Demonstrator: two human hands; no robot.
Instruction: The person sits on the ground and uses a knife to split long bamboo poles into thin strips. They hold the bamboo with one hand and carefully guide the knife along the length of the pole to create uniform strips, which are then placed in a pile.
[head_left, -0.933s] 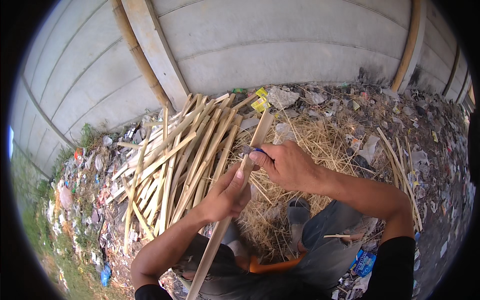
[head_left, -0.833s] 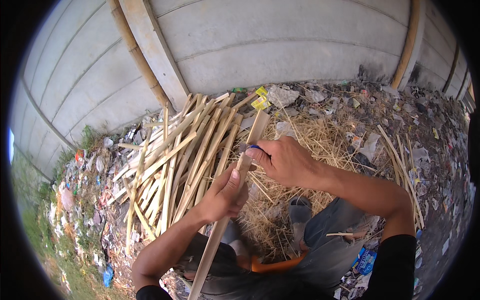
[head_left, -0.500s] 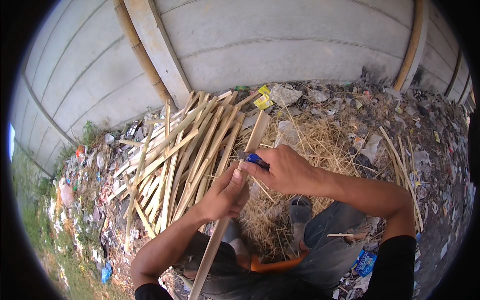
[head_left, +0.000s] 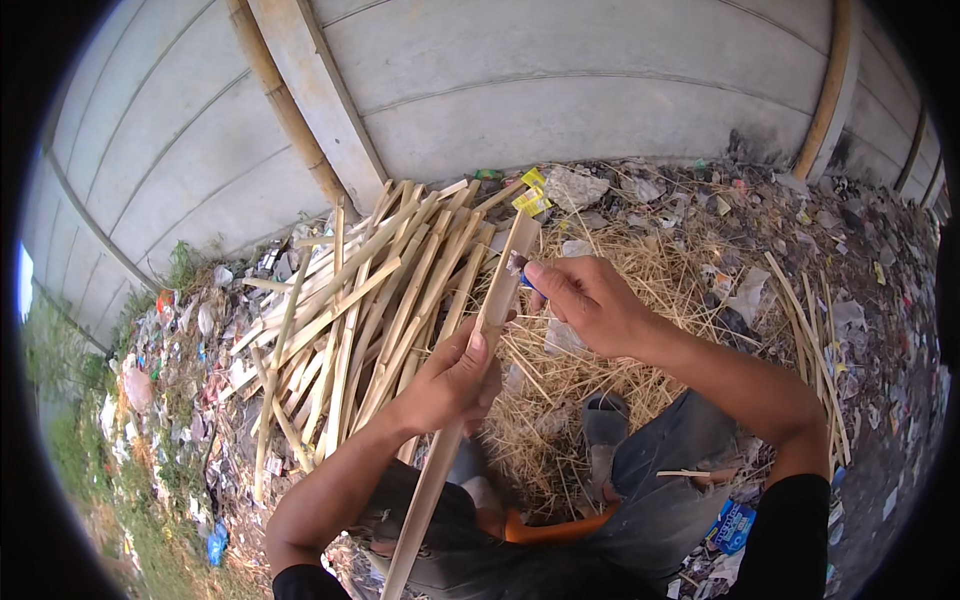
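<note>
A long pale bamboo strip (head_left: 432, 488) slants from my lap up past both hands, its far end above the straw. My left hand (head_left: 452, 382) is closed round the strip near its middle, thumb along the upper face. My right hand (head_left: 588, 302) pinches a small blue-handled knife (head_left: 517, 263) whose short blade lies against the strip near its far end. Most of the knife's handle is hidden by my fingers. To the left lies a large heap of cut bamboo strips (head_left: 370, 300), apart from my hands.
Straw-like shavings (head_left: 640, 290) cover the ground before my feet. A few thin strips (head_left: 806, 345) lie at the right. Litter surrounds the heap, including a yellow wrapper (head_left: 532, 192) and a blue packet (head_left: 733, 527). A grey panel wall (head_left: 590, 80) with bamboo poles stands behind.
My right hand has moved the knife up along the strip, away from my left hand toward the far end. My left hand keeps its hold on the strip.
</note>
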